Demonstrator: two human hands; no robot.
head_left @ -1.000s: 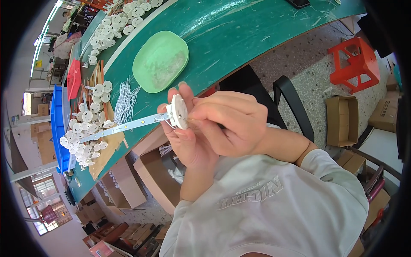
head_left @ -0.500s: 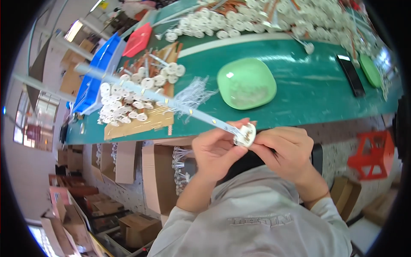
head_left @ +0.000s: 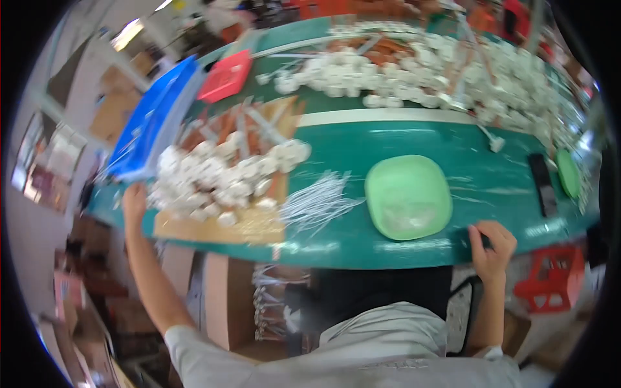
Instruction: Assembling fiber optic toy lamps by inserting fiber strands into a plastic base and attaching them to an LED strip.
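My left hand [head_left: 134,202] is at the left end of the green table, beside a heap of white round caps [head_left: 220,171] with strips attached. It is blurred and its fingers cannot be made out. Past the table's front edge, to the right of a light green dish [head_left: 409,169], is my right hand [head_left: 494,249]. Its fingers are curled in with the thumb near the forefinger; whatever may be between them is hidden. Small pale pieces [head_left: 414,215] lie in the dish. A bundle of thin white wires [head_left: 318,202] lies between heap and dish.
Cardboard [head_left: 213,227] lies under the left heap. Behind it stand a blue bin [head_left: 152,116] and a red tray [head_left: 226,76]. A larger heap of capped strips [head_left: 414,71] covers the back. A dark slim object [head_left: 542,184] lies right; a red stool [head_left: 548,281] stands below.
My hands have parted, the left going far left, the right to the right. The light strip with its white cap, held between them before, is no longer visible. The view has shifted too.
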